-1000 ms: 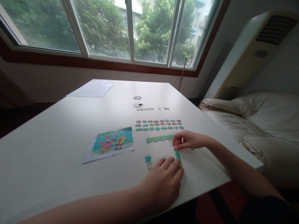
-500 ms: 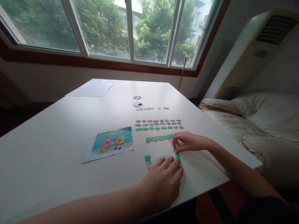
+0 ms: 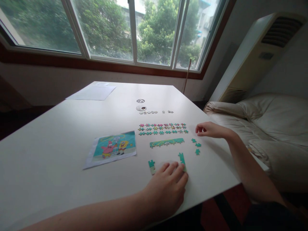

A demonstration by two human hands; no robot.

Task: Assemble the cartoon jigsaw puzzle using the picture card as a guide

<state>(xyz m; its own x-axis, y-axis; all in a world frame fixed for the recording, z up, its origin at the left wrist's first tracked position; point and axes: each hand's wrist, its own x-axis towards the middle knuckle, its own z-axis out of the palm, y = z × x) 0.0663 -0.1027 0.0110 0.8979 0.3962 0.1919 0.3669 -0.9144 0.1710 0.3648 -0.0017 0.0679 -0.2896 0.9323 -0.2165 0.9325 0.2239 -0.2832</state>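
Note:
My left hand [image 3: 167, 187] lies flat on the white table [image 3: 72, 128], fingers spread over a small group of joined teal puzzle pieces [image 3: 181, 158]. A joined strip of green puzzle pieces [image 3: 166, 142] lies just beyond it. My right hand [image 3: 209, 129] hovers farther right, fingers loosely curled near three loose teal pieces [image 3: 196, 145]; I see nothing in it. Rows of sorted loose pieces [image 3: 163, 128] sit behind the strip. A cartoon reference picture [image 3: 113, 149] lies to the left.
Two small round items [image 3: 141, 108] and a few pale pieces [image 3: 156, 112] lie farther back. A sheet of paper [image 3: 92, 92] rests at the far left corner. A cream sofa [image 3: 264, 122] and a standing air conditioner [image 3: 255, 54] are to the right; windows behind.
My right hand has left the joined pieces by my left hand and moved right and away, to beside the loose teal pieces. The left hand has stayed put.

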